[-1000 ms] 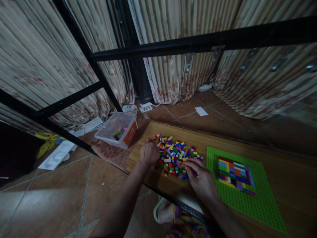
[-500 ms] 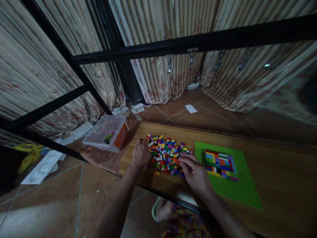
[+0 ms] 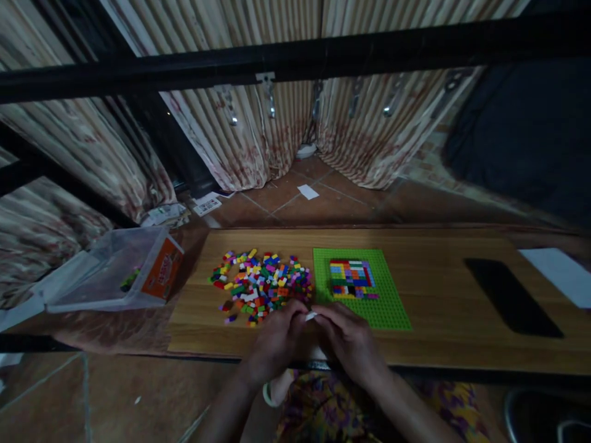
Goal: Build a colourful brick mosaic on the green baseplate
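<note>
A pile of small coloured bricks [image 3: 261,285] lies on the wooden board [image 3: 438,307]. To its right sits a green baseplate [image 3: 364,301] bearing a patch of coloured bricks [image 3: 352,279]. My left hand [image 3: 277,338] and my right hand [image 3: 348,338] meet at the board's near edge, just below the pile. Their fingers are closed together on a small white brick [image 3: 310,315] pinched between them.
A clear plastic box with an orange label [image 3: 115,271] lies on its side left of the board. A dark flat object [image 3: 510,295] and a white sheet [image 3: 558,274] lie on the board's right. A black bar [image 3: 295,58] crosses overhead. Curtains hang behind; papers lie on the tiled floor.
Both hands left the pile and came together at the board's near edge, now pinching a white brick. The view has swung right, showing the board's right end.
</note>
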{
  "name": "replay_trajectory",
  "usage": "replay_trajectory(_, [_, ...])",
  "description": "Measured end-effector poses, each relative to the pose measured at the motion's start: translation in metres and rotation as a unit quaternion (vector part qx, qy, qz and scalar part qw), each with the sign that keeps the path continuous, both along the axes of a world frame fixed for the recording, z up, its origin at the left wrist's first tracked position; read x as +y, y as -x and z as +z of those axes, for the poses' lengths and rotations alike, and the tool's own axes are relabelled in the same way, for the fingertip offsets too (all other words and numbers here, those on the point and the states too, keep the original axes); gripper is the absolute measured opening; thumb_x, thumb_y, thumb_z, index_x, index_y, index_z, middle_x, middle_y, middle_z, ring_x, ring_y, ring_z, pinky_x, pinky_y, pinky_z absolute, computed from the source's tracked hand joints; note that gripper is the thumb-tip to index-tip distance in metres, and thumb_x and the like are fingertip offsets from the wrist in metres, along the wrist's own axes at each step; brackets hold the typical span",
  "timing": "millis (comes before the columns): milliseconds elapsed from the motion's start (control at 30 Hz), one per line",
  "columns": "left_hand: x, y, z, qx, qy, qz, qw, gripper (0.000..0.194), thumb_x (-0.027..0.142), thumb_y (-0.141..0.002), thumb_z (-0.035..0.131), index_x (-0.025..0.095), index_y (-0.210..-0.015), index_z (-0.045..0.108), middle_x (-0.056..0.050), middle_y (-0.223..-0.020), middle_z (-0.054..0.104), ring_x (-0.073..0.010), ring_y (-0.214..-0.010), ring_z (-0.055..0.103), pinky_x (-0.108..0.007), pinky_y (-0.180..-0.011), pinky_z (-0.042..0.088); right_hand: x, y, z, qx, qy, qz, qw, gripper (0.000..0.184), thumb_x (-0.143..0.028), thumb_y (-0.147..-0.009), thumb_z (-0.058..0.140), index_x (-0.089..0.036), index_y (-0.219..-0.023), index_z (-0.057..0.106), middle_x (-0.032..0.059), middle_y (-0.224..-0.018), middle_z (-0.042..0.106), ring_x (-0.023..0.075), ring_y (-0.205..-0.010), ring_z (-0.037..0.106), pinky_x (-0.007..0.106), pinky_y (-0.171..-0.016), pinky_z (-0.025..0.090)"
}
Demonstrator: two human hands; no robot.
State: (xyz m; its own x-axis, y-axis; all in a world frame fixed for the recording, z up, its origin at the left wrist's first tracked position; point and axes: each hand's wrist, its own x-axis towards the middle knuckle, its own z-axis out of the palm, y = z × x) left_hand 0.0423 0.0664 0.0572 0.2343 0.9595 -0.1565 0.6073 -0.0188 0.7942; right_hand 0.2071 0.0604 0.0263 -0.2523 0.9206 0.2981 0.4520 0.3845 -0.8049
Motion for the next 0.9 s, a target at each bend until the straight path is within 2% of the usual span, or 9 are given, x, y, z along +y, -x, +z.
replay_trajectory(133, [0.011, -0.026, -0.011, 0.015, 0.008, -0.027, 0.999, 0.022, 0.027, -0.090, 0.040, 0.022, -0.086, 0.061, 0.000, -0.080, 0.066, -0.0141, -0.074, 0.060, -0.022, -0.065, 0.042, -0.002, -0.038, -0.009, -0.049, 0.034, -0.060, 0.996, 0.020, -0.029, -0.093, 0.048, -0.026, -0.098, 0.067, 0.0024, -0.093, 0.069, 0.0171, -0.085, 0.066, 0.029, -0.074, 0.053])
replay_trajectory(300, [0.023, -0.054, -0.026, 0.045, -0.010, 0.036, 0.998, 0.022, 0.022, -0.091, 0.039, 0.020, -0.094, 0.060, -0.002, -0.075, 0.065, -0.0147, -0.068, 0.060, -0.023, -0.062, 0.042, 0.018, -0.066, -0.021, -0.096, -0.008, -0.165, 0.982, 0.022, -0.038, -0.089, 0.054, -0.026, -0.090, 0.072, 0.0048, -0.094, 0.064, 0.0204, -0.088, 0.062, 0.034, -0.077, 0.051])
replay_trajectory(433, [0.030, -0.065, -0.029, 0.047, -0.003, 0.075, 0.996, 0.023, 0.019, -0.091, 0.038, 0.019, -0.097, 0.060, -0.003, -0.076, 0.065, -0.0152, -0.069, 0.062, -0.024, -0.064, 0.044, 0.035, -0.070, -0.027, -0.119, -0.040, -0.160, 0.979, 0.019, -0.037, -0.086, 0.057, -0.027, -0.087, 0.073, 0.0052, -0.099, 0.061, 0.0210, -0.092, 0.059, 0.035, -0.079, 0.050])
replay_trajectory(600, [0.037, -0.072, -0.030, 0.046, -0.009, 0.089, 0.995, 0.021, 0.020, -0.089, 0.044, 0.019, -0.098, 0.063, -0.003, -0.079, 0.067, -0.0162, -0.074, 0.063, -0.026, -0.070, 0.046, 0.041, -0.069, -0.025, -0.134, -0.029, -0.164, 0.977, 0.016, -0.034, -0.084, 0.059, -0.028, -0.083, 0.074, 0.0047, -0.101, 0.060, 0.0211, -0.093, 0.058, 0.037, -0.082, 0.049])
replay_trajectory(733, [0.041, -0.076, -0.031, 0.043, -0.005, 0.095, 0.995, 0.019, 0.021, -0.088, 0.047, 0.018, -0.094, 0.064, -0.003, -0.076, 0.067, -0.0160, -0.072, 0.063, -0.026, -0.069, 0.047, 0.044, -0.067, -0.020, -0.105, -0.016, -0.192, 0.976, 0.012, -0.032, -0.080, 0.063, -0.024, -0.079, 0.072, 0.0053, -0.097, 0.060, 0.0209, -0.091, 0.059, 0.036, -0.082, 0.049])
replay_trajectory(900, [0.046, -0.077, -0.034, 0.013, 0.012, 0.111, 0.994, 0.016, 0.019, -0.084, 0.050, 0.018, -0.086, 0.065, -0.002, -0.075, 0.067, -0.0140, -0.072, 0.064, -0.024, -0.067, 0.047, 0.043, -0.069, -0.020, -0.060, -0.005, -0.217, 0.974, 0.015, -0.035, -0.077, 0.064, -0.023, -0.084, 0.070, 0.0063, -0.098, 0.060, 0.0210, -0.090, 0.060, 0.036, -0.080, 0.050])
